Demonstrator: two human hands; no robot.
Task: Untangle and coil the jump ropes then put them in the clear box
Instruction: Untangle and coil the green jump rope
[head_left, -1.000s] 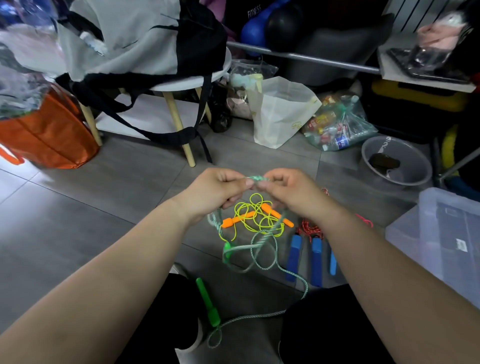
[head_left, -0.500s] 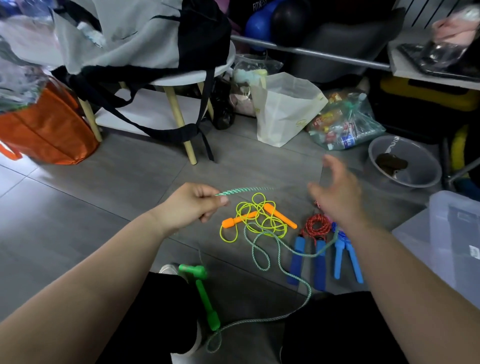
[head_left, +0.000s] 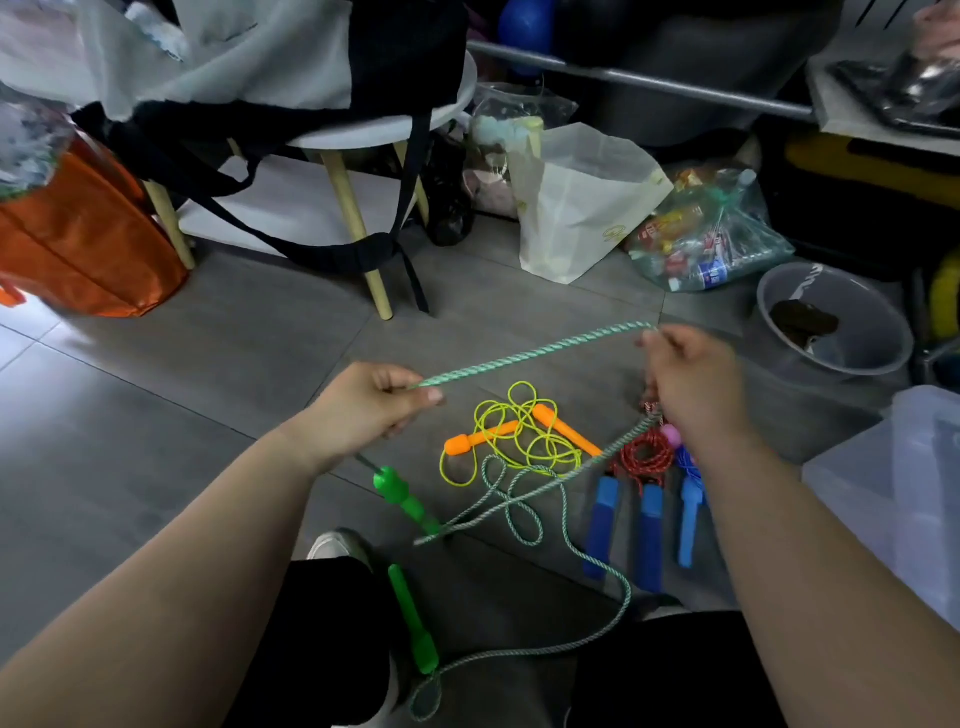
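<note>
My left hand (head_left: 363, 410) and my right hand (head_left: 691, 384) each grip the green-and-white jump rope (head_left: 530, 356), which stretches taut between them above the floor. One green handle (head_left: 402, 493) hangs below my left hand; the other green handle (head_left: 413, 629) lies on the floor by my knees. The rest of the rope trails in loops on the floor. Beneath it lie a yellow rope with orange handles (head_left: 519, 431), a red rope with blue handles (head_left: 644, 457) and another blue-handled rope (head_left: 688, 499). The clear box (head_left: 883, 493) stands at the right edge.
A white stool (head_left: 358, 140) carrying a grey-and-black bag stands ahead, with an orange bag (head_left: 78, 239) to its left. A white plastic bag (head_left: 576, 208), a clear bag of packets (head_left: 711, 234) and a grey basin (head_left: 831, 322) line the far side of the grey tiled floor.
My hands, close together a second ago, have spread apart. My right hand let go, then took the rope again farther right, pulling a length taut. One green handle has lifted off the floor.
</note>
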